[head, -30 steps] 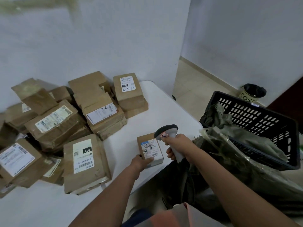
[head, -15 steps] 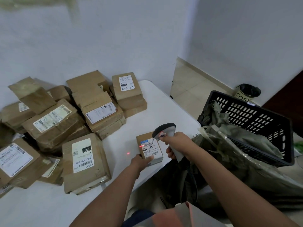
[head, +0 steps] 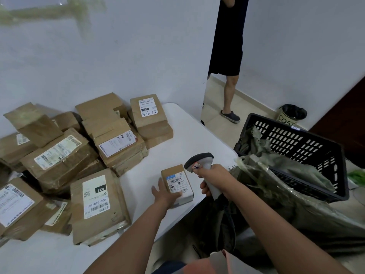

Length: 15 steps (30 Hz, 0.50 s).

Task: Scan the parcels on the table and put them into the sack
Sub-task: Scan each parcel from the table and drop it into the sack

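Gripping the pale handle of a grey handheld barcode scanner with curled fingers, the right hand holds the dark scanner head just above and to the right of a small brown cardboard parcel with a white barcode label. This parcel lies flat near the front right edge of the white rounded-corner table. The left hand rests against the parcel's near left side, thumb spread to the left, fingers lying on the lower edge of the label; whether they curl round the box cannot be told. A pile of larger brown cardboard parcels with white shipping labels covers the left half of the table, well apart from the small parcel. To the right of the table stands a black slotted plastic crate, with a grey-green woven sack draped over its near rim and hanging down beside the table edge. Behind the crate stands a small bin with a black liner. A second person's bare leg and dark slipper show in the doorway.
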{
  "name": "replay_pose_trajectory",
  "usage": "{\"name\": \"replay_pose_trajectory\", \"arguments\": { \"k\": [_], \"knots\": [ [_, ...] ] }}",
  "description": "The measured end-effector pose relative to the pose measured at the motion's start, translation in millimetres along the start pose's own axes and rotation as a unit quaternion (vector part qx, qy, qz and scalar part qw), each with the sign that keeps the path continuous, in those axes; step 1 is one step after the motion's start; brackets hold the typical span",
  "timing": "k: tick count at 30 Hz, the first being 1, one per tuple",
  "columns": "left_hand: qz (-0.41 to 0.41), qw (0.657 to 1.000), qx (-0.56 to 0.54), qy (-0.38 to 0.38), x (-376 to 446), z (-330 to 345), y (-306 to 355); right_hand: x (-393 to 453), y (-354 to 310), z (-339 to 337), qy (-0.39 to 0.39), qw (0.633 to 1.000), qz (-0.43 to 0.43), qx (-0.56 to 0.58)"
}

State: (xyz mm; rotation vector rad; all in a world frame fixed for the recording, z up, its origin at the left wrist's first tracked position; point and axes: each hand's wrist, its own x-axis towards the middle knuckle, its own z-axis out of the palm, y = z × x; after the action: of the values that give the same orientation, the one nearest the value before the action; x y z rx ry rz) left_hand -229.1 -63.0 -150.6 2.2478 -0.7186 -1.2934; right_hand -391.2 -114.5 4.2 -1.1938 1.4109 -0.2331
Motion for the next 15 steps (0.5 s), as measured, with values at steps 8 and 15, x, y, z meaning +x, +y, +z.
{"name": "replay_pose_trajectory", "arguments": {
  "k": [8, 15],
  "knots": [
    [0.113, 0.94, 0.322, -0.006, 19.2, 21.6, 38.0, -4.2, 11.0, -29.1, 0.038, 0.997, 0.021, 0.06],
    [0.118, 0.915, 0.386, -0.026, 36.9, 37.5, 46.3, -6.0, 30.2, -59.3, 0.098, 0.987, 0.013, 0.125]
  ]
}}
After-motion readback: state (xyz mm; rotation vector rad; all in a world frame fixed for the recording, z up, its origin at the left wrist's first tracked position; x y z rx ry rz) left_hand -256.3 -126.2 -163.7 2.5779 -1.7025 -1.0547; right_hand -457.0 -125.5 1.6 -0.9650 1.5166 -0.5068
